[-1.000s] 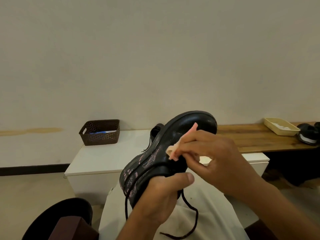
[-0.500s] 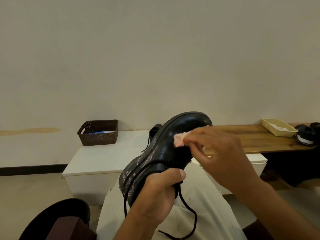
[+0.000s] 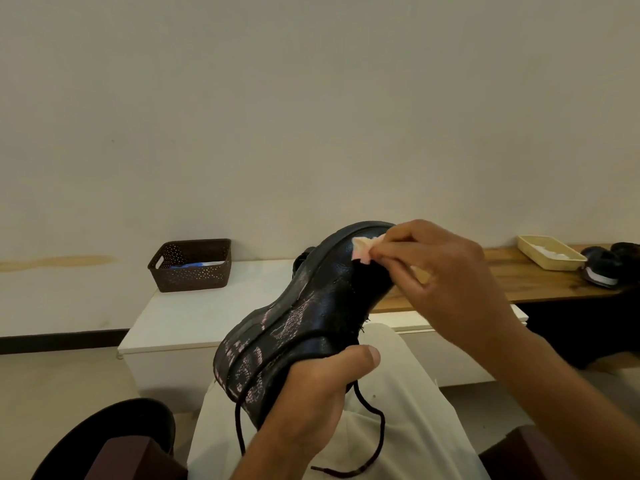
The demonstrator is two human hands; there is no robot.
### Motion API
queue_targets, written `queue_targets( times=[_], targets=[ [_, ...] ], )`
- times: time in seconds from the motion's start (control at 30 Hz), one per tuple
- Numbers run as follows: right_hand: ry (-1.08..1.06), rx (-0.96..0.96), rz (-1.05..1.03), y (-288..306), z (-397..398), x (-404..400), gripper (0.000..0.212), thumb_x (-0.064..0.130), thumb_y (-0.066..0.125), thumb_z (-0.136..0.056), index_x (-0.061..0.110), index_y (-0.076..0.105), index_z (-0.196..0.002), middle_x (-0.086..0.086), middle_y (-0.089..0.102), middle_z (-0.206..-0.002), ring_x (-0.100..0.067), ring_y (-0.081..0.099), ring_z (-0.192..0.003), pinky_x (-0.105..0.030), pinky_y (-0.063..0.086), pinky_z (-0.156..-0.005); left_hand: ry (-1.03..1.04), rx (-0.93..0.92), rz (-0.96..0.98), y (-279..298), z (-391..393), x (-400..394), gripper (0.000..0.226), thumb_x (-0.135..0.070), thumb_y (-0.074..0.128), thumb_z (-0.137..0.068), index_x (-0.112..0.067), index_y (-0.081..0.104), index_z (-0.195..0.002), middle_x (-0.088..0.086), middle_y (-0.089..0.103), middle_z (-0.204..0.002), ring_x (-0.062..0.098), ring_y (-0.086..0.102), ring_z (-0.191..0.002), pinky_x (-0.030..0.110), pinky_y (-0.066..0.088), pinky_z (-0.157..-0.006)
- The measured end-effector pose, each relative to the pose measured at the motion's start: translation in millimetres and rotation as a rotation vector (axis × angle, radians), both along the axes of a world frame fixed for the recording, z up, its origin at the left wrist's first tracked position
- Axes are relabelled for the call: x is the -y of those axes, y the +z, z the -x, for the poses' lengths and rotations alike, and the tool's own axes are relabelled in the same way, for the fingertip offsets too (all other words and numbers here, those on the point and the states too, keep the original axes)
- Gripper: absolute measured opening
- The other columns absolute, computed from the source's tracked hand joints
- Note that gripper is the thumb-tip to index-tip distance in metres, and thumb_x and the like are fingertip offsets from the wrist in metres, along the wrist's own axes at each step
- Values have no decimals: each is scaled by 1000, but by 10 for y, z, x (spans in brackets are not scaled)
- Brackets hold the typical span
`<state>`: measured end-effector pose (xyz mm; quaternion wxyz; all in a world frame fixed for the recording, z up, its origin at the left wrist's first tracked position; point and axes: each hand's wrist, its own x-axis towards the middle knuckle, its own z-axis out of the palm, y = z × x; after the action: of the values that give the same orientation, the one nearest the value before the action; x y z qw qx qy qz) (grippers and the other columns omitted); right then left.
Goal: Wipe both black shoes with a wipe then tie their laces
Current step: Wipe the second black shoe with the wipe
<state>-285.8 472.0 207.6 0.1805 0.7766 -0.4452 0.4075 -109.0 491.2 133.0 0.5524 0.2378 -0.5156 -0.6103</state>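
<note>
My left hand point(image 3: 311, 400) grips a black shoe point(image 3: 311, 306) by its opening and holds it tilted above my lap, toe end up and away. Pinkish smears cover its lower side. Its untied lace point(image 3: 367, 427) hangs down in a loop. My right hand point(image 3: 446, 275) pinches a small folded pale pink wipe point(image 3: 363, 249) and presses it against the shoe near the upper end. The second black shoe point(image 3: 301, 258) stands on the white table, mostly hidden behind the held one.
A low white table point(image 3: 207, 306) stands against the wall with a brown perforated basket point(image 3: 190, 265) at its back left. To the right a wooden bench point(image 3: 512, 275) carries a cream tray point(image 3: 550, 252) and dark sneakers point(image 3: 609, 266). A dark chair edge point(image 3: 114, 441) sits lower left.
My right hand has slid the wipe along the shoe's side, up toward the far end. The left hand keeps its grip, with the shoe nearly still.
</note>
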Motion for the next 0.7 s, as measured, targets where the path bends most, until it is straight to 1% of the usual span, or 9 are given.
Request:
queue_targets(
  times=[0.13, 0.23, 0.3, 0.37, 0.43, 0.53, 0.6, 0.67, 0.7],
  targets=[
    [118, -57, -15, -76, -151, -95, 22, 4, 71, -93, 16, 80, -109, 2, 70, -105, -9, 64, -94, -16, 50, -84, -79, -17, 68, 73, -7, -40, 68, -17, 72, -60, -35, 66, -126, -4, 65, -133, 13, 57, -127, 35, 40, -104],
    [86, -21, -9, -78, -15, -73, 17, 4, 73, -90, 16, 80, -99, 5, 71, -99, -8, 64, -88, -23, 54, -79, -23, 48, 21, 3, -11, 6, 71, -22, 78, -57, -38, 66, -125, -3, 65, -132, 17, 57, -127, 45, 38, -110],
    [38, 21, -15, -28, 67, -36, 16, 3, 75, -89, 14, 80, -99, 3, 73, -97, -9, 66, -86, -28, 57, -77, 76, 182, 2, -51, -2, 14, 74, -34, 83, -54, -45, 63, -124, -9, 66, -129, 16, 57, -124, 48, 39, -110],
    [49, 63, -28, 33, 30, -19, 16, 6, 75, -91, 14, 81, -104, 3, 75, -98, -7, 67, -84, -22, 56, -76, 202, 412, 27, -85, 5, 1, 70, -51, 81, -51, -57, 60, -116, -18, 67, -117, 11, 59, -117, 44, 44, -105],
    [83, 75, -58, 108, -78, 2, 17, 11, 75, -93, 16, 80, -109, 6, 76, -98, -6, 68, -84, -14, 52, -78, 281, 653, 38, -57, 29, -35, 54, -66, 70, -48, -68, 54, -99, -19, 65, -99, 4, 60, -103, 35, 47, -98],
    [80, 17, -100, 169, -283, 48, 20, 11, 74, -93, 19, 79, -110, 7, 74, -97, -5, 66, -83, -13, 50, -78, 270, 920, 145, 25, 74, -93, 36, -70, 53, -55, -72, 41, -89, -26, 55, -98, -6, 51, -98, 18, 36, -93],
    [116, -39, -154, 140, -431, 28, 21, 11, 71, -95, 19, 79, -113, 6, 73, -100, -4, 65, -86, -17, 52, -81, 243, 946, 176, 62, 67, -106, 35, -64, 55, -64, -66, 39, -95, -31, 50, -101, -3, 47, -104, 19, 33, -100],
    [188, -142, -237, 44, -532, -48, 23, 10, 69, -95, 20, 79, -114, 7, 72, -104, -4, 63, -91, -16, 51, -84, 211, 911, 150, 37, 45, -73, 41, -59, 61, -71, -56, 48, -110, -26, 53, -104, -1, 49, -112, 22, 34, -108],
    [222, -178, -269, 4, -527, -89, 25, 9, 69, -93, 21, 80, -112, 8, 71, -104, -5, 63, -92, -15, 50, -83, 220, 904, 170, 35, 41, -70, 45, -56, 63, -75, -51, 48, -117, -23, 54, -107, -6, 48, -114, 15, 31, -108]
  ],
)
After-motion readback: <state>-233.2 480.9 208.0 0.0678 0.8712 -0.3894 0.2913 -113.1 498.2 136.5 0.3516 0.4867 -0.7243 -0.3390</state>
